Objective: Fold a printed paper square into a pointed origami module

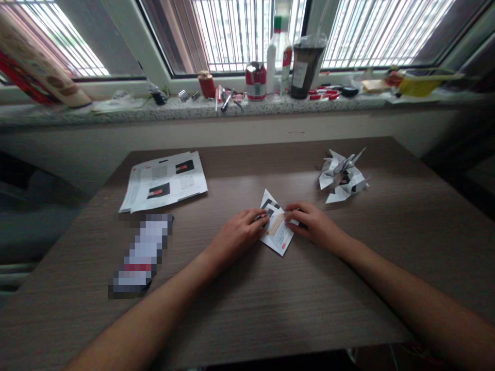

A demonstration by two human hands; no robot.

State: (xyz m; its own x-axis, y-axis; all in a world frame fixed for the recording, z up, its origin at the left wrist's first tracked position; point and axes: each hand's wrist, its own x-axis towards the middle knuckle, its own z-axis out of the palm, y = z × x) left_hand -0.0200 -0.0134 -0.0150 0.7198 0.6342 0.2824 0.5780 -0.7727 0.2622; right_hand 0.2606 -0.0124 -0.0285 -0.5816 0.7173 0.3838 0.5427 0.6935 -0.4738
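Left of the folded paper [279,234], flat sheets [170,178] look unworked behind a blurred phone [143,252]. The left hand [240,226] and right hand [313,222] touch the paper between them with bent fingers, pinch unclear; it looks part-folded. Right of it, pointed paper pieces [353,178] look finished. Beneath it is a wooden table [247,309]; beyond, a cluttered sill [154,114] and barred windows [240,36].

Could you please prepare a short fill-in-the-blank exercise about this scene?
1. The left hand and right hand are at a folded piece of ____.
2. The printed sheets lie on the person's ____ side of the table.
3. On the windowsill, one bottle has a ____ cap.

Missing words: paper; left; green.
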